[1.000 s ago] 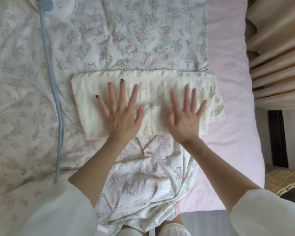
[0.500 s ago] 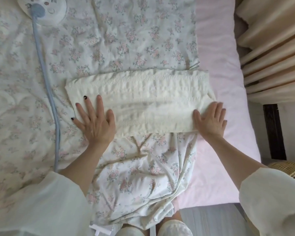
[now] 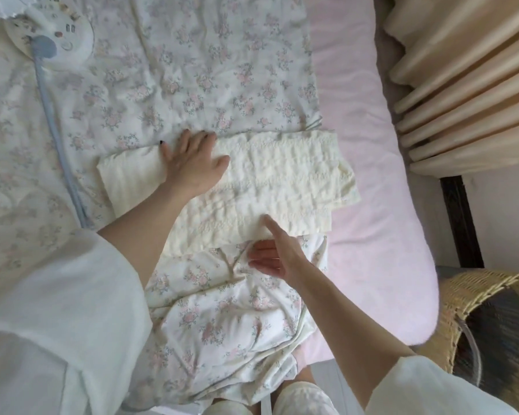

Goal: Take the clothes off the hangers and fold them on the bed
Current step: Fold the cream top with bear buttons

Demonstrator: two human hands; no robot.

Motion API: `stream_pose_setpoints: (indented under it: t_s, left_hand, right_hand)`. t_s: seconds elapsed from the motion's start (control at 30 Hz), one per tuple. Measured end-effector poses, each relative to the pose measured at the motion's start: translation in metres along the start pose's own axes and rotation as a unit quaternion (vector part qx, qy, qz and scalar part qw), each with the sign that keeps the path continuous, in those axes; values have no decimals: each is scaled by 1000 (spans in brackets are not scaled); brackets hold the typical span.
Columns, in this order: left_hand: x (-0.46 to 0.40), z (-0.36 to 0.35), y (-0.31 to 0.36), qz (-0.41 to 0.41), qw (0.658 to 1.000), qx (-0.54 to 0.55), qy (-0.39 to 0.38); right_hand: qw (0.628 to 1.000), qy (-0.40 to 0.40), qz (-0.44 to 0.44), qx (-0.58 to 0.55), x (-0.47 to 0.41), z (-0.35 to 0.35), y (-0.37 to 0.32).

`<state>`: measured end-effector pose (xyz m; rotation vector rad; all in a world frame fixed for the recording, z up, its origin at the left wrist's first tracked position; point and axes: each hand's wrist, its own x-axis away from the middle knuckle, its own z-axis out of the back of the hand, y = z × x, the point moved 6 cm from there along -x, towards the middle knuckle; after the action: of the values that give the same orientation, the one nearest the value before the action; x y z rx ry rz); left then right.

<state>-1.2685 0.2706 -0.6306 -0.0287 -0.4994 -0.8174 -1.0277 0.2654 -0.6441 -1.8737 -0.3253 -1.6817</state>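
Soft, even daylight fills the view, bright but without hard glare. The pale pink bed sheet point(image 3: 369, 235) looks slightly washed out. Only faint shadows lie under the left hand point(image 3: 194, 164) and beneath the right hand point(image 3: 277, 259). The whole picture is a little soft. Wide-angle bending curves the beige pleated curtain point(image 3: 468, 85), well to the right of the right hand.

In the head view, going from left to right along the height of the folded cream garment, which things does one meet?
Blue cord → left hand on the folded cream garment → pink sheet → beige curtain.
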Motion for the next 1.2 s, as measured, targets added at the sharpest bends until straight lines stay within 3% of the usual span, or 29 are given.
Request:
stream_pose_setpoints:
  t_s: [0.1, 0.23, 0.43, 0.6, 0.8, 0.93, 1.0, 1.1, 1.2]
  left_hand:
    - [-16, 14, 8, -14, 999, 25, -33]
    - [-27, 20, 16, -35, 988, 116, -94]
    - [-38, 22, 19, 17, 951, 244, -188]
    - [-28, 48, 14, 93, 864, 462, -176]
    - [-2, 148, 29, 54, 752, 641, -140]
    - [16, 221, 30, 19, 665, 745, -57]
    - [25, 233, 27, 12, 657, 752, -54]
    - [40, 217, 20, 23, 655, 746, -117]
    - [60, 164, 6, 69, 692, 689, -206]
  right_hand:
    - [979, -114, -66, -156, -5, -27, 10]
    - [934, -107, -30, -338, -17, -40, 7]
    - [890, -101, 29, -444, -14, -42, -15]
    - [926, -2, 138, -352, 13, -10, -69]
    - [932, 46, 285, -221, 77, 10, -184]
    - [900, 30, 409, -145, 139, 4, -248]
    - [882, 7, 460, -107, 161, 1, -263]
    - [879, 3, 475, -23, 174, -5, -256]
    - [890, -6, 454, 43, 159, -9, -222]
